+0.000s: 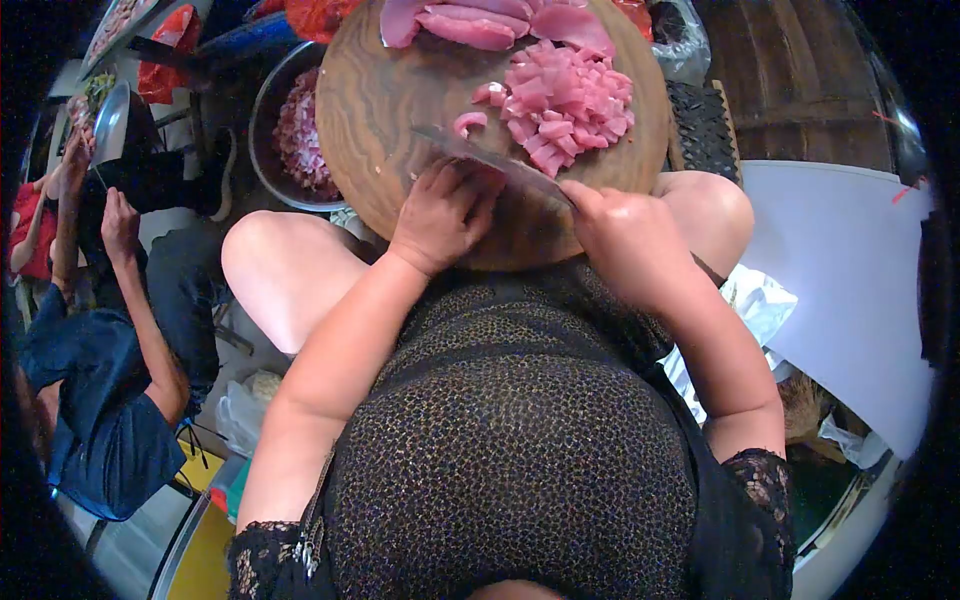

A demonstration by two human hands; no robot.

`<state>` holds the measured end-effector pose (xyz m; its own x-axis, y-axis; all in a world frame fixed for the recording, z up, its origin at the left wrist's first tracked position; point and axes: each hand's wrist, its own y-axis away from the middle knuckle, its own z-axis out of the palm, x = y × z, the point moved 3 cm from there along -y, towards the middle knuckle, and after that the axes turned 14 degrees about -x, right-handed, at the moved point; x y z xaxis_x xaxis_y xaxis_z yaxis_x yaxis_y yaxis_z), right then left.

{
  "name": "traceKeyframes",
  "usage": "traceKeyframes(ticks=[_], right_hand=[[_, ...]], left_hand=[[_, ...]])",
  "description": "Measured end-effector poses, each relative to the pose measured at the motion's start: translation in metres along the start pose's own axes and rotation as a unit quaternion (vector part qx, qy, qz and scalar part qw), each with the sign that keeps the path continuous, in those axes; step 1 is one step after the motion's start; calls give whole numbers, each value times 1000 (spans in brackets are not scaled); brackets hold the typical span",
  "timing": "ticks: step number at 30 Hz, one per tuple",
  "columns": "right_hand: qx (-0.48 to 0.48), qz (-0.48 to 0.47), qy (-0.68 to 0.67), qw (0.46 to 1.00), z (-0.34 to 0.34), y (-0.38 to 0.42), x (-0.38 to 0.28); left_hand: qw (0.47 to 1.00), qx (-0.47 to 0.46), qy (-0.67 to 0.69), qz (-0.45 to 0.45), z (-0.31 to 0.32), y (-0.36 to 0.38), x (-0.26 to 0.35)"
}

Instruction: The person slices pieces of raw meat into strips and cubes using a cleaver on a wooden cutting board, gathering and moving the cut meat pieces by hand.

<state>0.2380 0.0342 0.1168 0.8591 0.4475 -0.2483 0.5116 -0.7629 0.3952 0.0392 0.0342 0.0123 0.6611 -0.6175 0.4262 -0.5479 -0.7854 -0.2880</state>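
A round wooden chopping board point(385, 95) lies in front of me, above my knees. My right hand point(625, 235) grips the handle of a cleaver point(490, 158), whose blade lies across the board's near half. My left hand point(443, 212) rests on the board beside the blade with its fingers curled, holding nothing that I can see. A heap of diced pink meat point(565, 100) sits on the board's right side, one small piece point(468, 122) lies apart near the blade, and larger uncut slabs of meat point(480, 22) lie at the far edge.
A metal bowl point(268, 120) with chopped meat stands left of the board. Another person in a blue shirt point(95, 400) sits at my left with raised hands. A white surface point(850, 280) lies to the right, and a dark grid mat point(705, 125) beside the board.
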Motion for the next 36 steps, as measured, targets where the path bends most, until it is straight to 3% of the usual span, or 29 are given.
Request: traceKeyframes(ticks=[5,8,11,14,16,20,22,23,25,27,29,36], right_hand=[[-46,-35,32,998,13,-85,-18],[-27,-81,45,995,9,-124,-27],[13,-47,35,998,6,-130,-24],[110,-29,-130,985,2,-88,-2],[153,-41,-180,971,1,-49,10],[120,58,-259,957,14,3,30],[85,106,-299,945,25,11,39],[87,104,-294,946,26,13,33],[74,104,-482,867,31,13,22],[110,70,-422,897,36,10,21],[98,52,-424,899,29,5,14],[114,35,-209,971,12,-9,2]], left_hand=[[998,18,55,-21,1,0,0],[998,5,48,-33,4,3,-4],[996,40,73,-9,6,2,-3],[996,59,70,-15,4,6,-3],[980,-90,154,-88,-4,-1,-17],[971,-36,175,-161,-15,-24,-57],[995,-5,43,-90,-20,-49,-74],[995,0,43,-89,-20,-55,-78],[989,-96,2,-110,-14,-66,-80],[987,-105,-17,-122,-14,-69,-75],[935,-198,74,-283,-18,-68,-70],[946,-110,96,-289,-18,-45,-63]])
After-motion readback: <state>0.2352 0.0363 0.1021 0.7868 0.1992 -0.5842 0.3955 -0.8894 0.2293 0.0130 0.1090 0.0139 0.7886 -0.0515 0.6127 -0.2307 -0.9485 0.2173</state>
